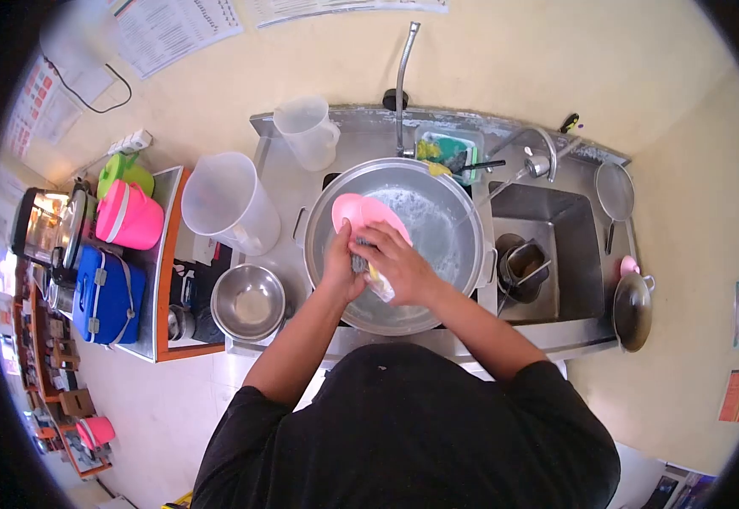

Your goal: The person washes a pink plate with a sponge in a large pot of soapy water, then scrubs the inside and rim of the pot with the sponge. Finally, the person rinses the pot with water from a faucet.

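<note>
My left hand point(341, 265) holds a pink plastic bowl point(368, 217) tilted over a large metal basin point(463, 222) that sits in the left sink. My right hand point(397, 261) presses a yellow and grey scrub sponge point(376, 282) against the lower edge of the pink bowl. Soapy water lies in the bottom of the basin. Both hands are above the basin's near half.
A small steel bowl point(248, 302) and two clear plastic jugs point(227, 202) stand left of the basin. The right sink point(565, 254) holds a metal cup; pans point(632, 310) lie on its rim. A faucet point(402, 76) rises behind. Pink and blue containers point(106, 293) sit far left.
</note>
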Tool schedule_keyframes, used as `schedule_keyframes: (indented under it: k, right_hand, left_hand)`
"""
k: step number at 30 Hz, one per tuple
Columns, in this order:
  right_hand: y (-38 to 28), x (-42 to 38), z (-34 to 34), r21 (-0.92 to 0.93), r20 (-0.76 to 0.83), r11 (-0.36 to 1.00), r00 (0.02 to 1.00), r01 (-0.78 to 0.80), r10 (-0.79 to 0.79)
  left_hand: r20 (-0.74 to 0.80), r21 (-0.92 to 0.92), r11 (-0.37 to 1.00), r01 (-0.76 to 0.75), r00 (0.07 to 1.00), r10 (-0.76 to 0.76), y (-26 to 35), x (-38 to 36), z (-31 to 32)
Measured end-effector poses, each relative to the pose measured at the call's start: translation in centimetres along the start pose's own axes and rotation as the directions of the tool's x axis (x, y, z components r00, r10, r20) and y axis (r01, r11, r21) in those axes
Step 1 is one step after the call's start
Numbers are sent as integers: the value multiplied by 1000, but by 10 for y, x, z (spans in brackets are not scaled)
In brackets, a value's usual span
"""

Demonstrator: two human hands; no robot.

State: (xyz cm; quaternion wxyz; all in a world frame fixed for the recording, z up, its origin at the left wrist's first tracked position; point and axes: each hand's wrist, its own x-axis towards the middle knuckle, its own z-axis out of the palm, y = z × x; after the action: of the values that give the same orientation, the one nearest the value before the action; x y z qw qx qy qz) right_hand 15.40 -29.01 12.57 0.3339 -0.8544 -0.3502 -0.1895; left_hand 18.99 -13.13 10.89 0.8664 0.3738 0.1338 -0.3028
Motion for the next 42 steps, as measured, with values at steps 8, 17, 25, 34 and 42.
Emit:
schedule_keyframes:
  k: [8,17,25,34,42]
  right_hand:
    - [7,54,-25,-112,-104,986,988,-126,115]
    - [40,63,-37,30,30,999,999,38,-38]
    - [115,15,-23,579,28,589,736,-563,677]
    - [29,46,-44,-99,-224,995,974,-30,7]
    - [115,-40,31,809,-66,258,353,-528,933]
  left_hand:
    - [269,-56,997,-61,960,74,-23,-13,5]
    - [401,275,959,-65,915,-54,-20,-12,-24]
    - [466,358,914,-194,885,5,-10,-34,-30]
    - [365,702,698,-142,913,-181,24,-26,-23]
    - [432,411,885,-216,902,19,15,-45,-25]
